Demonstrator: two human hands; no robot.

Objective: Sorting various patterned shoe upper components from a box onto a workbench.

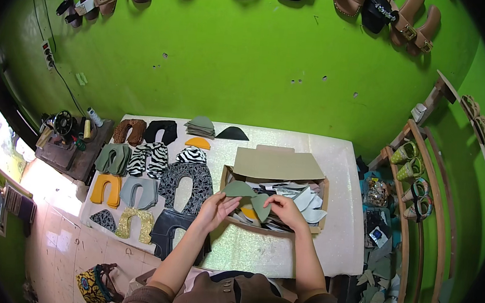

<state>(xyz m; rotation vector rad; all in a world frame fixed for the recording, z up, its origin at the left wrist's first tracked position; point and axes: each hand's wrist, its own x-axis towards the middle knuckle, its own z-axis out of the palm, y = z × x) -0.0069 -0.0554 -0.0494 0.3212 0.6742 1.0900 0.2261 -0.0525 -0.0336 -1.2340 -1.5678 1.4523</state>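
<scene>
My left hand (216, 208) holds a grey-green shoe-upper piece (238, 189) at the left edge of an open cardboard box (276, 164). My right hand (285, 208) grips a second grey-green piece (260, 205) just above the box's front. The two pieces nearly touch between my hands. Inside the box lie several cut pieces in white, grey, black and orange (301, 199). Both forearms come up from the lower edge in brown sleeves.
The white table (257, 249) carries rows of cut shoe uppers on its left: zebra-striped (148, 158), yellow (107, 189), gold glitter (134, 223), patterned black (187, 184). A sewing machine (65, 129) stands at the left, a wooden shoe rack (416, 182) at the right. Sandals hang on the green wall.
</scene>
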